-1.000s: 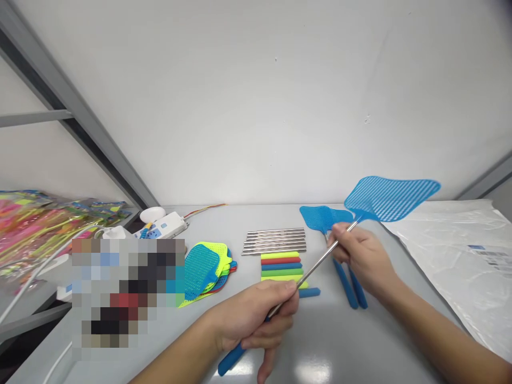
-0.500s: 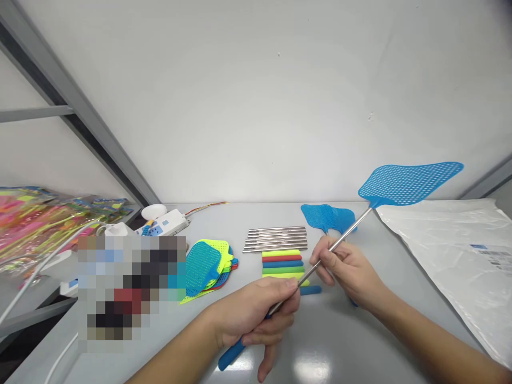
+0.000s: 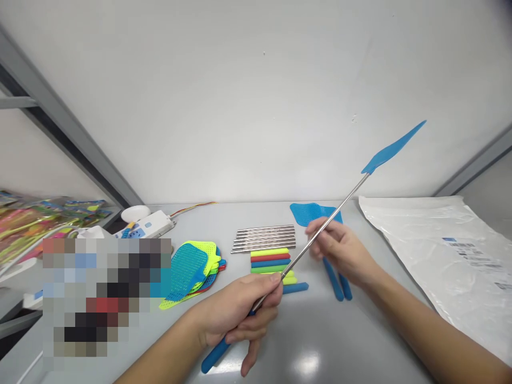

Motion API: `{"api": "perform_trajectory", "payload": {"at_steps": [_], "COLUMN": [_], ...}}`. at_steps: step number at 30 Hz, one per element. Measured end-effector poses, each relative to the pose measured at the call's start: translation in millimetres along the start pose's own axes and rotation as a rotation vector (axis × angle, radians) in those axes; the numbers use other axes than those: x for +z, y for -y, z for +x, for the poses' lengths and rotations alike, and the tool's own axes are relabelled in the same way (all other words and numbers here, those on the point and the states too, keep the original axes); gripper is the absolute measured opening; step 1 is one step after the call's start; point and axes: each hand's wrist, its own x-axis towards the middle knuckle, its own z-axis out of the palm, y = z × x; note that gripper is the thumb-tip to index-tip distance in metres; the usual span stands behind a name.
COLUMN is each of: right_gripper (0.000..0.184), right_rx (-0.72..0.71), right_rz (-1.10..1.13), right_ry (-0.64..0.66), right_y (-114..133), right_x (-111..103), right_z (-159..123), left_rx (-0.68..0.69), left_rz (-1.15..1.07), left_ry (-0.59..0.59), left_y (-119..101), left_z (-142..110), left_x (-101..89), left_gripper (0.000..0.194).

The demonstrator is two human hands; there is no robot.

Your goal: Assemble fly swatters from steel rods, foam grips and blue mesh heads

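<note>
A blue fly swatter [image 3: 390,153] with a thin metal rod slants up to the right, its mesh head seen nearly edge-on. My left hand [image 3: 250,312] is closed round the lower rod and the top of its blue handle [image 3: 216,356]. My right hand [image 3: 340,248] is beside the middle of the rod, loosely curled, with thumb and fingers apart. Behind that hand lie blue fly swatters [image 3: 310,213], their blue handles [image 3: 334,280] pointing towards me. Several coloured handles [image 3: 270,256] and metal rods [image 3: 264,237] lie in rows at the middle of the table.
A pile of coloured swatter heads [image 3: 188,272] sits left of the rods. Farther left are a white power strip [image 3: 150,224], a pixelated patch and bagged goods [image 3: 36,224]. A white plastic bag [image 3: 432,256] covers the right side. A pale wall [image 3: 248,106] stands behind the table.
The swatter's head has turned from showing its mesh face to nearly edge-on. My right thumb and fingers have come off the rod. The whole view has shifted slightly to the right.
</note>
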Motion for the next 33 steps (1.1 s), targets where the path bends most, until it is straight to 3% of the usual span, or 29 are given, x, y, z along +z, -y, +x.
{"api": "perform_trajectory", "payload": {"at_steps": [3, 5, 10, 13, 17, 23, 29, 33], "right_gripper": [0.032, 0.036, 0.035, 0.036, 0.036, 0.036, 0.034, 0.034], "right_rx": [0.043, 0.043, -0.032, -0.053, -0.056, 0.037, 0.01, -0.04], "right_rz": [-0.077, -0.124, -0.111, -0.117, -0.138, -0.139, -0.152, -0.098], "right_ry": [0.082, 0.039, -0.204, -0.253, -0.162, 0.134, 0.02, -0.153], "right_y": [-4, -4, 1, 4, 3, -3, 0, 6], "right_x": [18, 21, -3, -16, -13, 15, 12, -3], "right_z": [-6, -7, -1, 2, 1, -9, -9, -5], "left_rx": [0.002, 0.002, 0.004, -0.006, -0.024, -0.045, -0.041, -0.025], "left_rz": [0.022, 0.032, 0.035, 0.032, 0.044, 0.028, 0.025, 0.021], "left_ry": [0.005, 0.021, 0.024, 0.031, 0.016, 0.03, 0.001, 0.018], "left_y": [-1, -1, -2, -3, -4, -1, 0, -1], "left_z": [-1, 0, 1, -1, -4, -3, -4, -5], "left_x": [-0.6, -1.3, -1.6, -1.3, -1.6, -2.7, -1.8, -2.3], "left_gripper": [0.041, 0.041, 0.04, 0.04, 0.04, 0.041, 0.04, 0.039]}}
